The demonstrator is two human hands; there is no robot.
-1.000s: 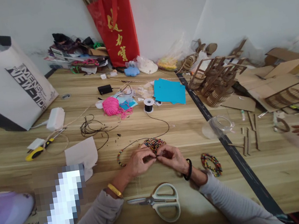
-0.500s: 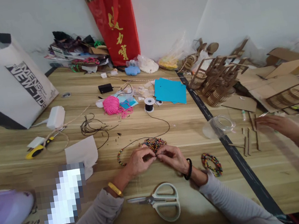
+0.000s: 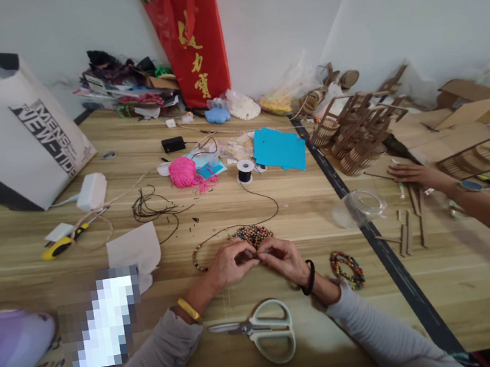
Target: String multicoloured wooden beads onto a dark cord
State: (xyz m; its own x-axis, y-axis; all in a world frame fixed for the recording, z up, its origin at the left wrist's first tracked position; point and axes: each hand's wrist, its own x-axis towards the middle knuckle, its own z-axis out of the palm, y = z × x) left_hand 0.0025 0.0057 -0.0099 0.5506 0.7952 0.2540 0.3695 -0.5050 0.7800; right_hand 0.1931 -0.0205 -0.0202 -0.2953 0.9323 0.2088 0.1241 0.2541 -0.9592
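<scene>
both hands, left hand (image 3: 229,264) and right hand (image 3: 282,257), pinched a cord (image 3: 260,196) by the beads (image 3: 252,234) on a cluttered wooden table (image 3: 304,211) against a white wall (image 3: 284,12)

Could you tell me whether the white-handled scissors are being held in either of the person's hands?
No, the white-handled scissors lie on the wooden table, apart from both hands, nearer the person.

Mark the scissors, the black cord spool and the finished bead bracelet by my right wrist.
scissors (image 3: 274,330): head view, on the pale handle loops.
black cord spool (image 3: 244,171): head view, on the spool's wound middle.
bead bracelet (image 3: 347,269): head view, on the ring's beaded right side.
</scene>
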